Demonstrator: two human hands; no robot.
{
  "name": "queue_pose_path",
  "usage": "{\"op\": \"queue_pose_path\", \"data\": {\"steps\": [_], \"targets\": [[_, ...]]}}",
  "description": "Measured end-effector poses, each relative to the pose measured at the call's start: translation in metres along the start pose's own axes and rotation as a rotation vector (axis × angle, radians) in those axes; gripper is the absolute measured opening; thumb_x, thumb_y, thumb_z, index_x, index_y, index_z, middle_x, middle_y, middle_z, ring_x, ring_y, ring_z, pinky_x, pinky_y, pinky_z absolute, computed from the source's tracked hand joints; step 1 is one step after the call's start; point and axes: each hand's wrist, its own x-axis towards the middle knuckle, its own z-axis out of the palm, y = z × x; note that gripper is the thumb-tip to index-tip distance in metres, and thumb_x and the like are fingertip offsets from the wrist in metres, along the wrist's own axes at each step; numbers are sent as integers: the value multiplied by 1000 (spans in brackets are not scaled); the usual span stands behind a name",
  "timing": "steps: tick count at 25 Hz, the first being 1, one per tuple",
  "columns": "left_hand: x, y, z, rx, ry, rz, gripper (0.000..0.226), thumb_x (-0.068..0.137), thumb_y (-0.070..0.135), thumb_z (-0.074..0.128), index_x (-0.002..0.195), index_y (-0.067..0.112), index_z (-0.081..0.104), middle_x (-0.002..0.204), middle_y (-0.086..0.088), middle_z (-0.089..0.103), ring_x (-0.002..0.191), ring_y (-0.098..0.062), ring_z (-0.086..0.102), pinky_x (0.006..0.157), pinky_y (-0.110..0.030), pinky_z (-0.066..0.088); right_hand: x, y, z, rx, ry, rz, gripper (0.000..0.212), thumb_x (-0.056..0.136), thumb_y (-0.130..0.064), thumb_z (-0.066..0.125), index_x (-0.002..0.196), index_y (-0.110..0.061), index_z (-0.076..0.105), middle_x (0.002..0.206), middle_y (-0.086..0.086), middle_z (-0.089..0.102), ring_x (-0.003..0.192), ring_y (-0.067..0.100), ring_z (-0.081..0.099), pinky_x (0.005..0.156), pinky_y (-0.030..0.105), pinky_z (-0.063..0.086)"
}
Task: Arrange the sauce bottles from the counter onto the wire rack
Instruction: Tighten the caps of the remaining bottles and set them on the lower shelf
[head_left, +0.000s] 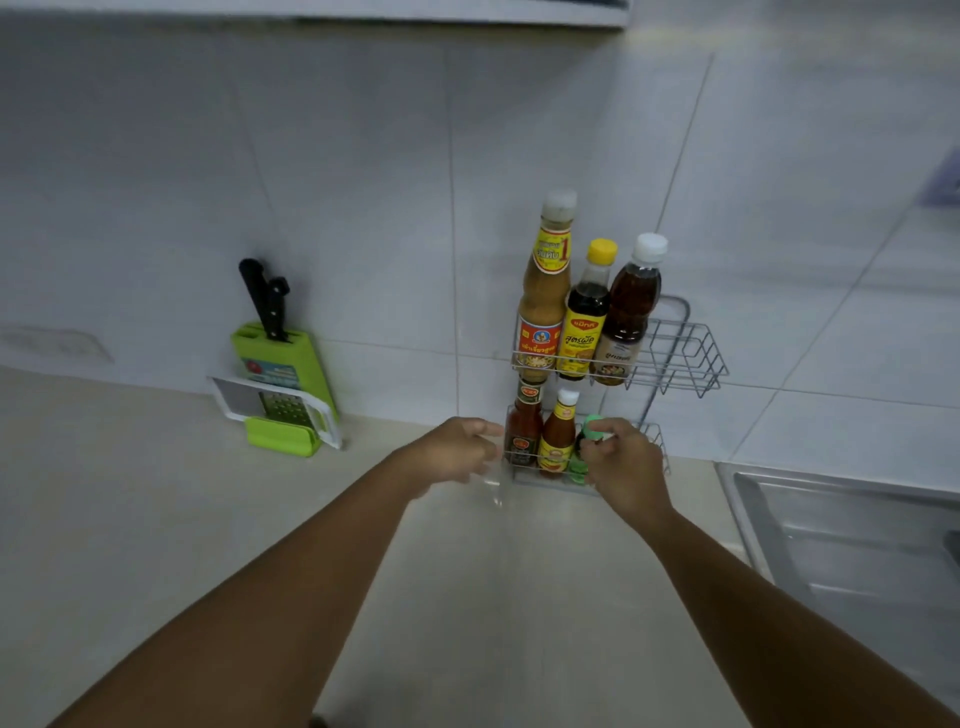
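Observation:
A two-tier wire rack (685, 358) stands on the counter against the tiled wall. Its upper tier holds a tall tan sauce bottle (544, 291), a yellow-capped dark bottle (584, 317) and a white-capped brown bottle (628, 312). On the lower tier stand a dark red bottle (523, 431), an orange chilli sauce bottle (557, 439) and a green-capped bottle (581, 465). My right hand (626, 467) grips the green-capped bottle by its top. My left hand (457, 449) hovers at the rack's left side, fingers loosely curled, holding nothing.
A green knife block (278, 364) with black-handled knives and a white-framed grater (283, 408) lean at the wall on the left. A steel sink (852, 535) lies to the right. The beige counter (156, 519) spreads in front.

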Motion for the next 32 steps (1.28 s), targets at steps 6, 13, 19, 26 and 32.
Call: {"op": "queue_pose_path", "data": {"steps": [6,13,19,26,32], "targets": [[-110,-35,-59,-36,52,20,40,96,34,55,135,24,58,129,-1,69,103,-24,68,91,-36,50,-119,-80,27,120,-385,-127,13,92,-22,65,86,-30,75,77,3,72,65,23,71,66,52,63],[-194,-161,-48,-345,33,-132,74,95,72,20,126,22,65,84,3,76,96,-21,69,94,-37,50,-255,-135,93,-85,-978,-411,51,76,-52,81,122,-35,67,124,-14,68,108,0,65,93,24,53],[-206,-222,-13,-853,89,-201,73,105,51,20,121,-2,70,111,-15,76,95,-24,73,79,-31,53,-285,-123,120,-111,-869,-524,25,89,-18,52,107,-23,69,110,0,75,99,16,73,88,35,58],[-214,-216,-6,-356,132,195,34,81,23,80,110,10,67,82,3,69,66,-15,63,65,-28,57,-253,-164,86,-12,-663,-306,17,83,-25,76,99,-23,72,89,7,78,72,19,77,72,46,65],[-215,-101,-28,-178,63,441,29,64,-3,69,79,22,66,69,5,63,64,-15,59,63,-30,50,-206,-230,-15,-298,-476,-599,36,88,-60,66,95,-25,68,80,0,74,68,13,68,61,34,58]]}}
